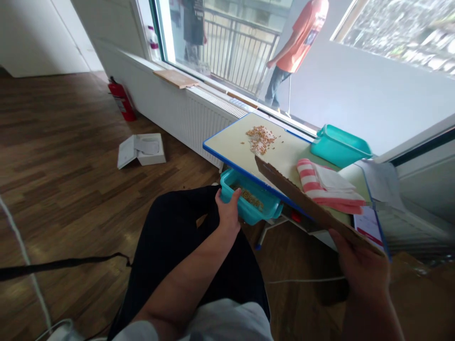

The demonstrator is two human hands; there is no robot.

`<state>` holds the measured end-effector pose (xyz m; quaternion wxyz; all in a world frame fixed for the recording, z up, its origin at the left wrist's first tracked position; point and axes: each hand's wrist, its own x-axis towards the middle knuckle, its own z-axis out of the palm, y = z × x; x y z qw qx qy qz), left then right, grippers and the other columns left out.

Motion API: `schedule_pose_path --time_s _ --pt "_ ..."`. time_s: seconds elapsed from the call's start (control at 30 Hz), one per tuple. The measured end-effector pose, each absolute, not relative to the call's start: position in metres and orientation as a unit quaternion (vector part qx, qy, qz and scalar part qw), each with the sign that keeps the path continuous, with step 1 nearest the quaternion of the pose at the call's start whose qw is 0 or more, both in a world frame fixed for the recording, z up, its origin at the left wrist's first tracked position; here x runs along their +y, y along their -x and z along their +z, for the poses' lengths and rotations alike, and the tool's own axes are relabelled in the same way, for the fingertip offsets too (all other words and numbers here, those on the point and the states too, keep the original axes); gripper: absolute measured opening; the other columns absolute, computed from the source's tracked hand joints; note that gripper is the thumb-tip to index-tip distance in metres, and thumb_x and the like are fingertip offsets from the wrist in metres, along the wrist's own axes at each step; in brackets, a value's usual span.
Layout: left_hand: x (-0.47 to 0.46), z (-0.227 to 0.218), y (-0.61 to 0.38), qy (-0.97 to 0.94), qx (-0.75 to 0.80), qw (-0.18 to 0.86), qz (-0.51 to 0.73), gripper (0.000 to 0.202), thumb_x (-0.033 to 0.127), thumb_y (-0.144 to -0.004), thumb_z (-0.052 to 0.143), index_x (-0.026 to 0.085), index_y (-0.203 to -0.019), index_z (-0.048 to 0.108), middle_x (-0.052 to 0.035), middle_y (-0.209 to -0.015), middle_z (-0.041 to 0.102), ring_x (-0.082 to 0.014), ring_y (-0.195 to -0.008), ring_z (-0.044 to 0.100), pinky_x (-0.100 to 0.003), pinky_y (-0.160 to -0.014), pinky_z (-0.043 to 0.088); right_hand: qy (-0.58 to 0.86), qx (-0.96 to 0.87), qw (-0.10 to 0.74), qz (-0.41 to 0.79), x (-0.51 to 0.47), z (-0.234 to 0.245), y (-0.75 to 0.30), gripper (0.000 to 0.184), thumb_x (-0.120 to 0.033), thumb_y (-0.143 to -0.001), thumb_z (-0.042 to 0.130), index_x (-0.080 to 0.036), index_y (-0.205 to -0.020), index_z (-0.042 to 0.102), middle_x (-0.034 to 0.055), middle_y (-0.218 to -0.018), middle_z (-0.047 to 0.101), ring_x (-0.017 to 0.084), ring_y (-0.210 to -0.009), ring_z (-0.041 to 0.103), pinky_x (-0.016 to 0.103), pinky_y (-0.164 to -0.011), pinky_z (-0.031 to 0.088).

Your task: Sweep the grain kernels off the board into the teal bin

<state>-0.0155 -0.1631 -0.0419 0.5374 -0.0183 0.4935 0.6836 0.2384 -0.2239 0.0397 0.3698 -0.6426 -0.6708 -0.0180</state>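
My left hand (228, 208) grips the near-left rim of a teal plastic basin (252, 219), with the thumb over the edge. Small greenish-brown grains (250, 198) lie in the basin, which sits just below the front edge of a small table (227, 141) with a blue rim. In my right hand (362, 263) is a long strip of brown cardboard (313, 203), held by its near end and slanting over the tabletop. Beyond its far tip, a loose pile of orange-brown kernels (261, 139) is spread on the table, with some whitish material among them.
A red-and-white striped towel (329, 187) and a second teal basin (339, 146) rest on the table's right side. An open white box (142, 150) and a fire extinguisher (122, 100) stand on the floor to the left. Two people are visible beyond the window.
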Motion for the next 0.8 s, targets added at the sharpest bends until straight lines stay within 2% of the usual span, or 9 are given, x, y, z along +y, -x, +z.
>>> schedule_pose_path --time_s 0.2,0.33,0.5,0.6,0.73,0.8 --pt "-0.168 -0.042 0.014 0.031 0.504 0.532 0.680 0.077 0.032 -0.073 0.082 0.032 -0.137 0.040 -0.0057 -0.120 0.065 -0.0216 -0.111 0.065 -0.039 -0.093 0.054 0.632 -0.661 0.402 0.038 -0.223 0.037 -0.235 0.021 -0.047 -0.074 0.072 -0.030 -0.085 0.077 -0.0030 -0.081 0.078 0.023 -0.074 0.074 0.031 -0.066 0.060" --pt "-0.169 -0.042 0.010 0.028 0.502 0.533 0.681 0.076 0.032 -0.075 0.081 0.031 -0.137 0.039 -0.0064 -0.122 0.064 -0.0213 -0.111 0.065 -0.038 -0.094 0.054 0.636 -0.640 0.425 0.065 -0.229 0.040 -0.234 0.018 -0.044 -0.075 0.070 -0.032 -0.085 0.078 -0.0015 -0.083 0.078 0.025 -0.080 0.075 0.034 -0.077 0.061" --pt "-0.171 -0.042 0.004 0.016 0.507 0.530 0.680 0.076 0.031 -0.076 0.080 0.032 -0.138 0.037 -0.0067 -0.123 0.064 -0.0220 -0.113 0.064 -0.040 -0.095 0.053 0.641 -0.648 0.409 0.051 -0.221 0.045 -0.242 0.012 -0.038 -0.070 0.072 -0.033 -0.079 0.080 0.0014 -0.079 0.078 0.030 -0.074 0.075 0.037 -0.068 0.061" --pt "-0.173 -0.043 0.001 0.015 0.509 0.531 0.677 0.077 0.032 -0.075 0.081 0.032 -0.138 0.037 -0.0069 -0.124 0.063 -0.0221 -0.115 0.063 -0.039 -0.094 0.053 0.641 -0.655 0.397 0.054 -0.214 0.042 -0.246 0.013 -0.038 -0.070 0.071 -0.034 -0.079 0.079 0.0024 -0.084 0.079 0.031 -0.078 0.075 0.039 -0.070 0.060" --pt "-0.173 -0.045 0.000 0.014 0.506 0.535 0.676 0.079 0.034 -0.074 0.082 0.031 -0.138 0.037 -0.0078 -0.124 0.063 -0.0221 -0.113 0.064 -0.039 -0.094 0.054 0.597 -0.689 0.400 0.098 -0.213 0.038 -0.252 0.019 -0.035 -0.073 0.069 -0.036 -0.089 0.080 0.0021 -0.097 0.079 0.031 -0.088 0.075 0.038 -0.083 0.058" --pt "-0.173 -0.046 0.001 0.012 0.501 0.537 0.679 0.079 0.034 -0.073 0.082 0.031 -0.138 0.037 -0.0077 -0.123 0.064 -0.0220 -0.112 0.064 -0.038 -0.094 0.054 0.595 -0.694 0.397 0.080 -0.215 0.038 -0.254 0.020 -0.037 -0.074 0.069 -0.036 -0.092 0.080 0.0017 -0.096 0.079 0.029 -0.086 0.075 0.037 -0.082 0.059"
